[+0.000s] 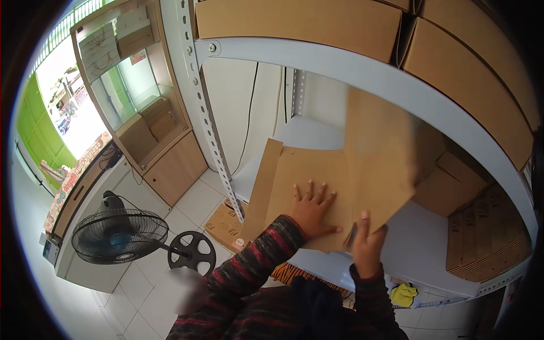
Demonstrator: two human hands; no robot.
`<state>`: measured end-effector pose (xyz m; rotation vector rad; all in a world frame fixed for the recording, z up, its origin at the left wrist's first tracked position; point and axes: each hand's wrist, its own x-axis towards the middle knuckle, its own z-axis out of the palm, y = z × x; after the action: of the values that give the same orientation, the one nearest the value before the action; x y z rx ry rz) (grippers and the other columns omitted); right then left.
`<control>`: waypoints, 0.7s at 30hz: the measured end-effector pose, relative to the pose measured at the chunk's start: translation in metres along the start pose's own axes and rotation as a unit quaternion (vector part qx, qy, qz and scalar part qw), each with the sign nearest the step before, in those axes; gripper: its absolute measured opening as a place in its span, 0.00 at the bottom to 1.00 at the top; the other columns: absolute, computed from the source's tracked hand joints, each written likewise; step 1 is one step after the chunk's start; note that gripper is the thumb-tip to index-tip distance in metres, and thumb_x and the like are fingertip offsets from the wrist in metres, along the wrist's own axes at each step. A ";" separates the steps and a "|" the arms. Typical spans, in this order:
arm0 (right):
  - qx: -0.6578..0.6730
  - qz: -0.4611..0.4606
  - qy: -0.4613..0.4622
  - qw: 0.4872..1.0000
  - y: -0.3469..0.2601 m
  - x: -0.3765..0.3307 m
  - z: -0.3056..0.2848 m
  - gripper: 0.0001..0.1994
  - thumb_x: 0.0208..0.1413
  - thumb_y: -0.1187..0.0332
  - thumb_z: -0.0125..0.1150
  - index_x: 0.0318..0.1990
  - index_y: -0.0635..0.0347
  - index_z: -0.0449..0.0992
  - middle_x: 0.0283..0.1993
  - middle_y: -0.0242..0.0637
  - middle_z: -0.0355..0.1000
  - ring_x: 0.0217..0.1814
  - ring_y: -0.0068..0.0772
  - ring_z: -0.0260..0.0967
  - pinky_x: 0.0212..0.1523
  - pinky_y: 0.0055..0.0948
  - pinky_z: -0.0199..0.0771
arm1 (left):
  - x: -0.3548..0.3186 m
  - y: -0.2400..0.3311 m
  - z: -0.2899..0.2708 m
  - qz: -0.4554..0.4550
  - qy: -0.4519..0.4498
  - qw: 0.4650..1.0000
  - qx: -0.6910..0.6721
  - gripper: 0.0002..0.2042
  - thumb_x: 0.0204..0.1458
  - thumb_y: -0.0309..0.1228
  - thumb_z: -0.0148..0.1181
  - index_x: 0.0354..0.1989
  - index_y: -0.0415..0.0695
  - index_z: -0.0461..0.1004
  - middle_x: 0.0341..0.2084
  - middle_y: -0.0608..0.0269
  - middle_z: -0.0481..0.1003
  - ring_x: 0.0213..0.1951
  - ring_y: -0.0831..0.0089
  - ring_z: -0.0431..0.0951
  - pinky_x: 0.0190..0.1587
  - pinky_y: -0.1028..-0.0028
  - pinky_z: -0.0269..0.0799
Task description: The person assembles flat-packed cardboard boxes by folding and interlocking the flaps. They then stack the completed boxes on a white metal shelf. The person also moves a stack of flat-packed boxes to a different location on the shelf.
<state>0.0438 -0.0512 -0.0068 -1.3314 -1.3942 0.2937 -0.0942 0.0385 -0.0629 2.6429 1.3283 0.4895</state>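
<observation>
A partly unfolded brown cardboard box (306,170) lies on the grey metal shelf in front of me, with one tall panel (379,136) raised on its right side and slightly blurred. My left hand (313,212) presses flat on the box's inner face, its fingers spread. At the near right edge, my right hand (368,246) pinches the cardboard, thumb upward. A small dark patch shows just left of that thumb; what it is, I cannot make out.
Closed brown boxes (300,20) fill the shelf above, behind a grey beam (340,56). Flat cardboard (481,238) is stacked at the right. A black fan (120,235) stands left, before a glass cabinet (136,85). A yellow item (403,294) lies low down.
</observation>
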 end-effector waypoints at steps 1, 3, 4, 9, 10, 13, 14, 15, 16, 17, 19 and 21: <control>-0.014 -0.025 -0.046 0.999 0.000 -0.002 0.008 0.13 0.57 0.74 0.49 0.47 0.74 0.69 0.45 0.59 0.71 0.46 0.54 0.71 0.46 0.41 0.71 | 0.003 -0.006 0.012 0.008 -0.034 0.999 -0.003 0.48 0.40 0.66 0.55 0.65 0.43 0.55 0.65 0.48 0.53 0.66 0.44 0.50 0.63 0.35 0.32; -0.079 -0.094 -0.115 0.986 -0.008 -0.005 0.022 0.18 0.53 0.77 0.49 0.52 0.73 0.67 0.51 0.60 0.68 0.53 0.55 0.68 0.52 0.42 0.69 | 0.004 -0.015 0.028 0.023 -0.071 0.996 -0.057 0.48 0.40 0.65 0.55 0.65 0.44 0.56 0.65 0.48 0.53 0.66 0.45 0.50 0.63 0.35 0.33; -0.128 -0.138 -0.139 0.972 -0.015 -0.005 0.029 0.20 0.52 0.78 0.49 0.54 0.72 0.66 0.54 0.60 0.66 0.56 0.55 0.66 0.55 0.43 0.68 | 0.003 -0.018 0.032 0.024 -0.072 0.994 -0.081 0.48 0.40 0.65 0.55 0.65 0.44 0.56 0.65 0.48 0.54 0.66 0.45 0.50 0.63 0.35 0.33; -0.220 -0.170 -0.196 0.940 0.000 -0.019 0.053 0.30 0.41 0.86 0.48 0.58 0.68 0.64 0.58 0.57 0.64 0.62 0.53 0.61 0.60 0.45 0.64 | -0.005 -0.022 0.038 0.039 -0.077 0.985 -0.147 0.46 0.40 0.65 0.56 0.64 0.45 0.57 0.65 0.49 0.54 0.66 0.45 0.51 0.63 0.35 0.34; -0.232 -0.176 -0.192 0.937 0.005 -0.021 0.055 0.30 0.41 0.86 0.48 0.58 0.68 0.64 0.58 0.56 0.64 0.62 0.53 0.61 0.60 0.45 0.64 | -0.005 -0.021 0.039 0.045 -0.078 0.984 -0.153 0.46 0.40 0.65 0.56 0.64 0.45 0.58 0.65 0.49 0.54 0.66 0.45 0.51 0.63 0.35 0.34; -0.196 -0.156 -0.191 0.949 0.003 -0.018 0.049 0.26 0.44 0.84 0.49 0.57 0.69 0.65 0.57 0.57 0.65 0.61 0.55 0.62 0.59 0.43 0.65 | -0.003 -0.022 0.033 0.054 -0.083 0.983 -0.157 0.46 0.40 0.65 0.56 0.64 0.46 0.58 0.64 0.49 0.55 0.66 0.45 0.51 0.63 0.35 0.34; -0.171 -0.145 -0.192 0.955 -0.001 -0.015 0.045 0.25 0.46 0.84 0.49 0.56 0.71 0.65 0.57 0.58 0.65 0.60 0.56 0.63 0.59 0.43 0.65 | -0.002 -0.025 0.030 0.052 -0.083 0.983 -0.156 0.45 0.40 0.65 0.57 0.64 0.46 0.59 0.64 0.49 0.55 0.66 0.45 0.51 0.63 0.35 0.34; -0.136 -0.132 -0.171 0.967 -0.004 -0.011 0.039 0.24 0.45 0.83 0.50 0.55 0.71 0.66 0.56 0.58 0.66 0.60 0.57 0.63 0.59 0.42 0.65 | -0.003 -0.026 0.025 0.050 -0.083 0.983 -0.153 0.45 0.40 0.65 0.57 0.64 0.46 0.59 0.64 0.49 0.55 0.66 0.45 0.51 0.62 0.35 0.35; -0.105 -0.115 -0.142 0.977 -0.007 -0.007 0.029 0.24 0.45 0.83 0.50 0.54 0.71 0.67 0.55 0.59 0.66 0.59 0.58 0.64 0.59 0.42 0.66 | -0.002 -0.025 0.019 0.054 -0.085 0.984 -0.150 0.45 0.40 0.65 0.57 0.63 0.47 0.59 0.64 0.50 0.55 0.66 0.45 0.51 0.62 0.34 0.35; -0.074 -0.098 -0.113 0.986 -0.006 -0.004 0.020 0.23 0.45 0.83 0.50 0.54 0.71 0.67 0.54 0.59 0.67 0.58 0.58 0.64 0.58 0.42 0.66 | 0.000 -0.025 0.013 0.053 -0.073 0.987 -0.132 0.45 0.40 0.64 0.57 0.63 0.47 0.60 0.64 0.50 0.55 0.66 0.45 0.51 0.62 0.34 0.35; 0.016 -0.029 -0.025 0.999 0.007 -0.003 0.003 0.15 0.51 0.79 0.52 0.48 0.70 0.71 0.46 0.55 0.71 0.49 0.49 0.71 0.51 0.35 0.69 | -0.007 -0.022 -0.002 0.019 -0.017 0.998 -0.065 0.45 0.40 0.65 0.58 0.64 0.48 0.59 0.65 0.50 0.54 0.67 0.45 0.49 0.62 0.33 0.34; 0.081 0.041 0.031 0.995 0.019 -0.012 -0.018 0.12 0.55 0.76 0.54 0.45 0.71 0.71 0.42 0.50 0.72 0.44 0.40 0.72 0.49 0.31 0.68 | -0.010 -0.023 -0.021 0.018 -0.058 0.998 -0.014 0.47 0.39 0.64 0.59 0.66 0.49 0.56 0.67 0.48 0.50 0.68 0.45 0.45 0.62 0.33 0.33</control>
<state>0.0652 -0.0627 -0.0221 -1.2545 -1.2385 0.4086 -0.1246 0.0438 -0.0519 2.6322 1.2332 0.3496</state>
